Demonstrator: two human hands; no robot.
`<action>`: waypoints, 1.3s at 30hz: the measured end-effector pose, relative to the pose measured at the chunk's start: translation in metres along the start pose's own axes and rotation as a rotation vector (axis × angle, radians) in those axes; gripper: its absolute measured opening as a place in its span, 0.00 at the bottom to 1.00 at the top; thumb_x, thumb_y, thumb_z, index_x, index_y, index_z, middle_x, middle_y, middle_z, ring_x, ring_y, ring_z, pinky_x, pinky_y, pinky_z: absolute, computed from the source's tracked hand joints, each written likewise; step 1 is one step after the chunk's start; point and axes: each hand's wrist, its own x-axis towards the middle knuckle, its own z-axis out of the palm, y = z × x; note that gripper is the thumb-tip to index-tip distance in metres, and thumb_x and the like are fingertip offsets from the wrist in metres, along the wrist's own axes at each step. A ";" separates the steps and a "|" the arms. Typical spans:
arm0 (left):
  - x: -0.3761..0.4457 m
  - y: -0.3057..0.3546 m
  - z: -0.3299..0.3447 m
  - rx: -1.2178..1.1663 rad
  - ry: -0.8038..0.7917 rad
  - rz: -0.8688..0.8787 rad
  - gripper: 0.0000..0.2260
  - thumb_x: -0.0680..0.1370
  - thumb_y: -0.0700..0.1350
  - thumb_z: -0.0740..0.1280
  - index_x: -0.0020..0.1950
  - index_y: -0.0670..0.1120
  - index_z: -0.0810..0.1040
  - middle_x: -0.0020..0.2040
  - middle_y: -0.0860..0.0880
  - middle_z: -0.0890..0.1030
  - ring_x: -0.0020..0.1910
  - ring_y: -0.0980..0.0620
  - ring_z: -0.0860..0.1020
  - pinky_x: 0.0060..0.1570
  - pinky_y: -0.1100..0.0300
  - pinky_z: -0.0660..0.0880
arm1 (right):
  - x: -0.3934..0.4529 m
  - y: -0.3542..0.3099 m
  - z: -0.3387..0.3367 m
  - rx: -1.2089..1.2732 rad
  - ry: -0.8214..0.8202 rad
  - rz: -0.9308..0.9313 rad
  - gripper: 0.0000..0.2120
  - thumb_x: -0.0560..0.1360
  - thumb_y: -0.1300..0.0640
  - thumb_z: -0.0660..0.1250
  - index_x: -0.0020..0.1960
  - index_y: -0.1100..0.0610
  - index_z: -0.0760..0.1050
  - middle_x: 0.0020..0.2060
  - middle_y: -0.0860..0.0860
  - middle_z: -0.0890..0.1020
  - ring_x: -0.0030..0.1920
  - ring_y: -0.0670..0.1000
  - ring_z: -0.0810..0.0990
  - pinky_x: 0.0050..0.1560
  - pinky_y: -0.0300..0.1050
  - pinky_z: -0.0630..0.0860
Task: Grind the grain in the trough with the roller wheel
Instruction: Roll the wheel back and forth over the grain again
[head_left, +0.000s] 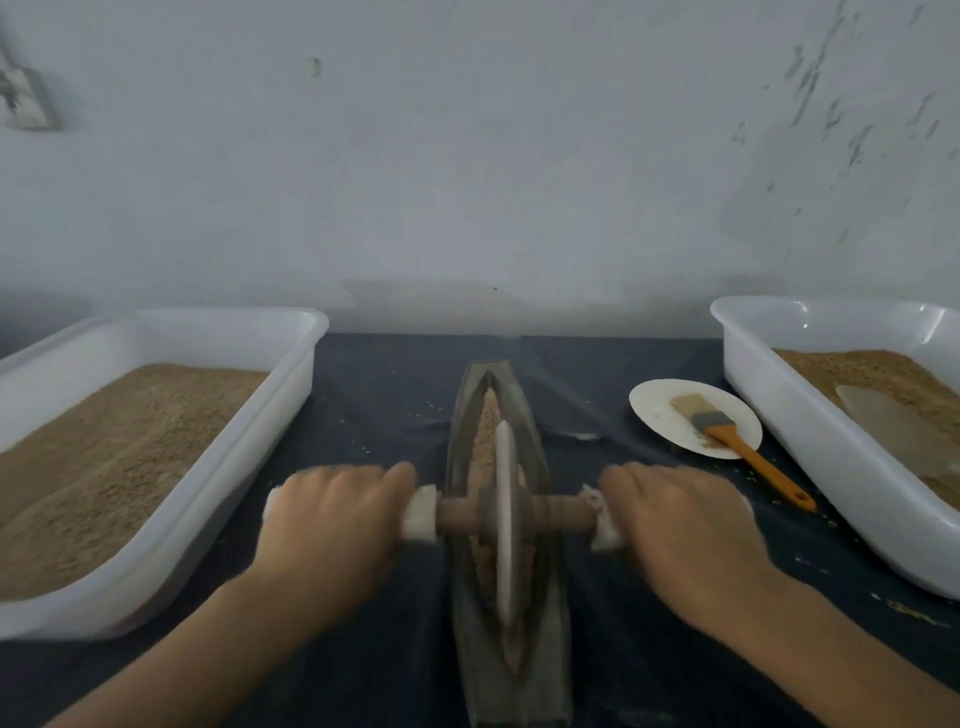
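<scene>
A long boat-shaped grey trough (457, 467) lies lengthwise in front of me on a dark cloth. Tan grain (487, 431) fills its groove. A pale roller wheel (505, 514) stands on edge in the groove, about midway along. A wooden axle (556, 512) runs through the wheel, with white cloth wrapped round both ends. My left hand (332, 519) grips the left wrapped end, and my right hand (685, 530) grips the right one. Both hands are motion-blurred.
A white tub (171, 525) of tan grain stands at the left. A second white tub (810, 441) with grain and a scoop (893, 426) stands at the right. Between it and the trough is a paper plate (660, 410) bearing an orange-handled brush (737, 444). A wall rises behind.
</scene>
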 end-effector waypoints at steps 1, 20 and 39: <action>-0.015 0.001 -0.009 -0.035 0.045 0.044 0.24 0.54 0.51 0.80 0.35 0.55 0.66 0.27 0.55 0.70 0.23 0.54 0.71 0.26 0.66 0.48 | -0.011 -0.004 -0.011 0.004 0.066 -0.034 0.20 0.49 0.63 0.78 0.34 0.53 0.71 0.25 0.49 0.72 0.23 0.51 0.70 0.24 0.42 0.62; 0.033 -0.013 0.022 0.084 0.004 -0.070 0.16 0.70 0.51 0.71 0.40 0.54 0.62 0.32 0.55 0.71 0.29 0.53 0.66 0.30 0.59 0.59 | 0.031 0.003 0.024 -0.049 -0.176 0.110 0.13 0.68 0.51 0.73 0.44 0.51 0.69 0.36 0.49 0.79 0.34 0.54 0.78 0.30 0.47 0.69; 0.081 -0.022 0.039 0.060 0.016 -0.171 0.10 0.74 0.53 0.67 0.44 0.52 0.67 0.39 0.50 0.78 0.36 0.45 0.76 0.34 0.56 0.62 | 0.086 0.016 0.053 -0.068 -0.125 0.158 0.12 0.71 0.49 0.71 0.45 0.51 0.69 0.37 0.51 0.80 0.36 0.57 0.78 0.33 0.45 0.63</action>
